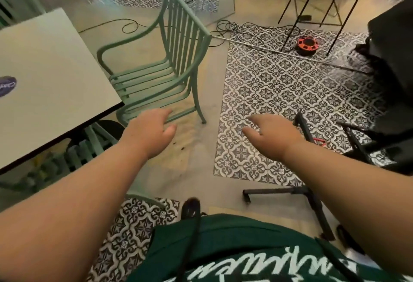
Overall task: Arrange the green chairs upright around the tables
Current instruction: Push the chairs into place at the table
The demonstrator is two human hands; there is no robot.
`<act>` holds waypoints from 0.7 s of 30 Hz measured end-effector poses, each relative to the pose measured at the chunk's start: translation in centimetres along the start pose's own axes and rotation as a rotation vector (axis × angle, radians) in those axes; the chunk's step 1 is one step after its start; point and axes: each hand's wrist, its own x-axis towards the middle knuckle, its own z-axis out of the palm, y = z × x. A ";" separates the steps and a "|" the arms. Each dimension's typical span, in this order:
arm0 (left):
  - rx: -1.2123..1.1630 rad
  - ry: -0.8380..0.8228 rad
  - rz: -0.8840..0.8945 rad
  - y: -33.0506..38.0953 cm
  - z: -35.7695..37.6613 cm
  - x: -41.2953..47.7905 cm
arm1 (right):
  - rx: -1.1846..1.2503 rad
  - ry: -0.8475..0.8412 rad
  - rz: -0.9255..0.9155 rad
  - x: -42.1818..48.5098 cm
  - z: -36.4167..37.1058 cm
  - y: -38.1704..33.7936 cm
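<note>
A green chair stands upright on the floor at the corner of the white desk, its slatted seat tucked partly under the desk edge and its back toward the patterned floor tiles. Both hands reach forward with fingers spread and hold nothing: the left hand hovers just in front of the chair's lower front rail, the right hand hangs over the tiles, well apart from the chair. A second green chair shows dimly beneath the desk; whether it is upright I cannot tell. The risks lie mostly on the floor. Loose black cables trail behind the chair toward an orange cable reel, and a dragged leg could snag them. A black stand sprawls beside the right arm, an easy thing to trip over when stepping sideways. Pushing the chair further in could knock its armrest against the desk edge.
</note>
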 end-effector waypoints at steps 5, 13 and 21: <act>0.026 -0.023 0.027 -1.6 -1.0 8.3 | 0.005 0.004 -0.010 7.8 -1.6 -0.6; 0.035 -0.013 0.062 -3.9 -4.8 23.2 | 0.038 0.061 -0.018 21.2 -5.9 -2.3; 0.031 0.004 0.049 -2.4 -6.5 36.0 | 0.027 0.072 -0.069 33.6 -10.8 0.7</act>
